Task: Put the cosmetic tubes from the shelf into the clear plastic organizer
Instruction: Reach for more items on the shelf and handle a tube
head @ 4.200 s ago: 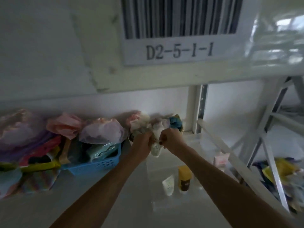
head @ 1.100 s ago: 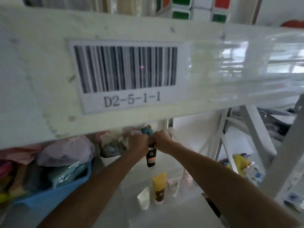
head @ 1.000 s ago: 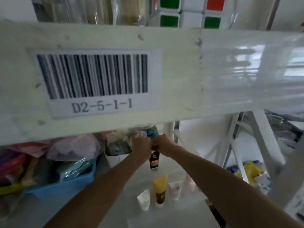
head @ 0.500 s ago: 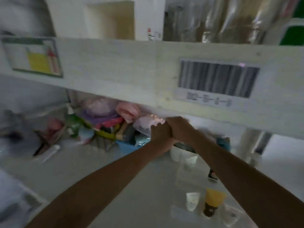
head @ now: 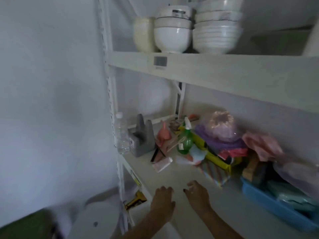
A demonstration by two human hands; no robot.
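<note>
A pale pink cosmetic tube (head: pixel 162 164) lies flat on the white shelf (head: pixel 181 176), ahead of both hands. My left hand (head: pixel 162 202) hovers near the shelf's front edge, palm down, fingers spread, holding nothing. My right hand (head: pixel 197 195) is beside it, fingers loosely curled and apart, also holding nothing. The clear plastic organizer is out of view.
A clear water bottle (head: pixel 122 135) and a grey holder (head: pixel 144 137) stand at the shelf's left end. A green spray bottle (head: pixel 185 138), a pink item (head: pixel 164 135), piled bags and cloths (head: pixel 224 140) and a blue basket (head: pixel 276 211) fill the right. Stacked white bowls (head: pixel 172 26) sit on the upper shelf.
The view has swung left along the shelf, away from the organizer. My hands, clasped together at the cup a moment ago, have come apart and lowered, both holding nothing.
</note>
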